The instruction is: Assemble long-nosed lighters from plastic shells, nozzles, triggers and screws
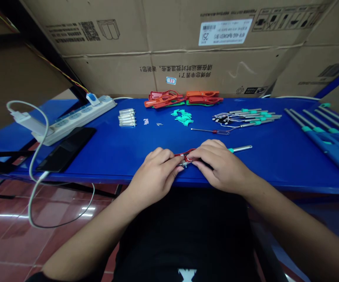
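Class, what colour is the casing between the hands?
The casing is red, clearest in the head view.

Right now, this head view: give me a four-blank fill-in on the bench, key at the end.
1. The left hand and right hand meet at a ____ plastic casing.
2. The screwdriver lies with its tip toward the ____ edge of the picture.
3. The black smartphone has a ____ cable plugged in.
4. The tabletop is ____.

Missing words: red; left; white; blue.

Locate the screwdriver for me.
In the head view, the screwdriver lies right of centre on the blue table, beyond the right hand and on the near side of the loose green parts.
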A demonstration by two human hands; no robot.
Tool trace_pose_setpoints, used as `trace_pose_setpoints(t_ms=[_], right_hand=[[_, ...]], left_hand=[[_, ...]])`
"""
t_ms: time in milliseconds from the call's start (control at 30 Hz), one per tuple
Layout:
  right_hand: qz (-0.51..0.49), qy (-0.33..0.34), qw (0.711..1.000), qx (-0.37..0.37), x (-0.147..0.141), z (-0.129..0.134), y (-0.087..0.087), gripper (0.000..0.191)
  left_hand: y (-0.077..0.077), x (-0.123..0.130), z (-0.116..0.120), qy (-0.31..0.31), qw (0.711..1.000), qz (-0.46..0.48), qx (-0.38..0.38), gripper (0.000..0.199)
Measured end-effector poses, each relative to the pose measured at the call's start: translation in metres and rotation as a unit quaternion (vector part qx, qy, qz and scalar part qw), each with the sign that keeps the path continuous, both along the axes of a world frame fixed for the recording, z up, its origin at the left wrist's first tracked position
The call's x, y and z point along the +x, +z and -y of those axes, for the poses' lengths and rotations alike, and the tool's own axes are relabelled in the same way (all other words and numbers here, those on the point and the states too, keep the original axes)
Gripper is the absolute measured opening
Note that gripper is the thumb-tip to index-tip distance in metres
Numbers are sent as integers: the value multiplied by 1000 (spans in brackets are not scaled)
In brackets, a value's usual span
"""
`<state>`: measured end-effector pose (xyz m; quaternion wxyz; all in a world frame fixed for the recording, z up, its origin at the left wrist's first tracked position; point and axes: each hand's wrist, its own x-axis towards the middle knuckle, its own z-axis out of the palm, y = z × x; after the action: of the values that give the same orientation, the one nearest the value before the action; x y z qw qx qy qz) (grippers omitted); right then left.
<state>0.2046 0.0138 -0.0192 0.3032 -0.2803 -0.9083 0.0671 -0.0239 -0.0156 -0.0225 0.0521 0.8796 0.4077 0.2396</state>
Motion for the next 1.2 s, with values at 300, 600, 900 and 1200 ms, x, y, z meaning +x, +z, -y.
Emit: trace_pose_setpoints(t_ms=[300, 600, 900, 1200], right_hand=[[-29, 34, 999, -26, -2, -1, -3, 15], [-32, 39, 998, -33, -2, -2, -4, 15], [-24, 39, 999, -20, -2, -2, -5, 16], [7, -28, 999, -30, 0, 0, 0, 17]], left_hand=[[-2, 2, -1, -3, 1000, 3, 8, 29], [-2, 1, 1, -3, 1000, 26, 11, 28], [-4, 1, -1, -15, 999, 37, 17, 29], [-4, -1, 1, -19, 998, 48, 30, 26]])
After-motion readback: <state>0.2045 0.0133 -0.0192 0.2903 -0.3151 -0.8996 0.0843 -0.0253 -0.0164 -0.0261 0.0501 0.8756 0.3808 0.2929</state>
